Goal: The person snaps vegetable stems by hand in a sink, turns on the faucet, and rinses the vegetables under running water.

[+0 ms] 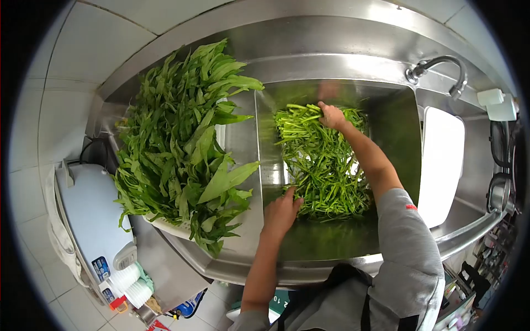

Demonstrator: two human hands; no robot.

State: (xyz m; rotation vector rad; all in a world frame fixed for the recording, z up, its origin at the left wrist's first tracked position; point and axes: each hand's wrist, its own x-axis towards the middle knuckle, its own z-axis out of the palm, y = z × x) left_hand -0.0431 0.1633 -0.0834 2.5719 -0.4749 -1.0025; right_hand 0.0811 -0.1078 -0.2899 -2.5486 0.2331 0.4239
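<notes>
Green stems [331, 193] in sink basin [331, 240], leafy greens [182, 132] crowding the left

Stems lie in a loose tangle in the basin, water showing between them. Right hand [333, 117] closed around a bunch of stems at the upper left of the tangle, cut ends sticking out leftward. Left hand [281, 212] at the tangle's lower left edge, fingers by the stems; can't tell if it grips any

Leafy greens piled high left of the basin, leaf tips reaching about to the divider and hiding most of what's under; rim of a white tray [171, 227] pokes out below. Right forearm and grey sleeve [408, 231] block part of the basin's right side. White board [441, 165] just right of the basin, faucet [441, 66] above it, mouth turned down. Far right: pale blocks [499, 105], dark pans [498, 193] near the sink edge. Lower left: pale blue container [91, 207], stacked white cups [132, 287] beside it on a metal surface [171, 270], blurry odds and ends further down
</notes>
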